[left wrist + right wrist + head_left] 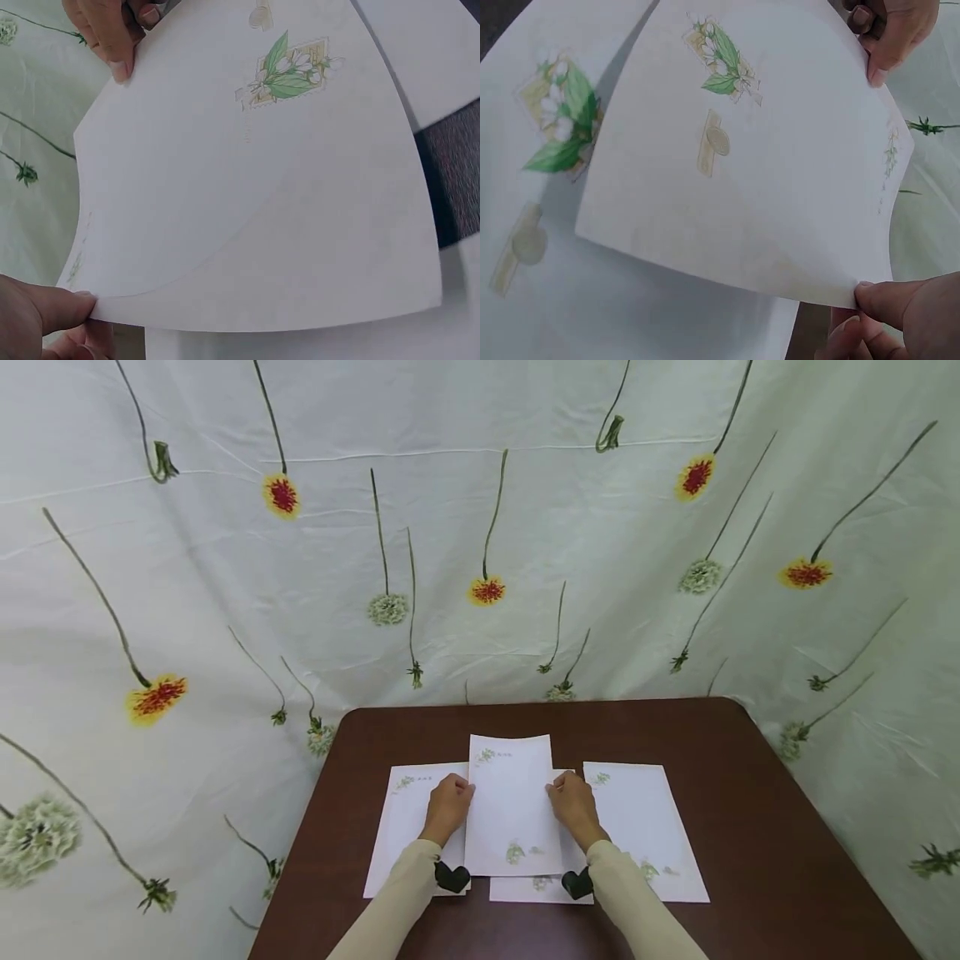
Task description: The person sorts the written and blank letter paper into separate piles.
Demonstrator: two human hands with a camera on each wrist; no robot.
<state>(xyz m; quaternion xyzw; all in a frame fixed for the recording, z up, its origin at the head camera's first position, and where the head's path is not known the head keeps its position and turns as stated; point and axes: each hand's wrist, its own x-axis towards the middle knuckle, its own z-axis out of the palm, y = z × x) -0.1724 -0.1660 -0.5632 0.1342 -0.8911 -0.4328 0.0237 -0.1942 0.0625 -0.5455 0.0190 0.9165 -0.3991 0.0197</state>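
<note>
L hand (pixel 448 812) & R hand (pixel 576 812), fingers closed in a pinch on opp edges of one printed sheet (pixel 513 810), prob so it won't flop, hold it above other sheets (pixel 637 818) on brown tabletop (pixel 757 827)

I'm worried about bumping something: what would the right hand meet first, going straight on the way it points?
The raised sheet comes first: the right hand pinches its right edge. Beyond that, depth is too unclear to tell what it would reach.
</note>
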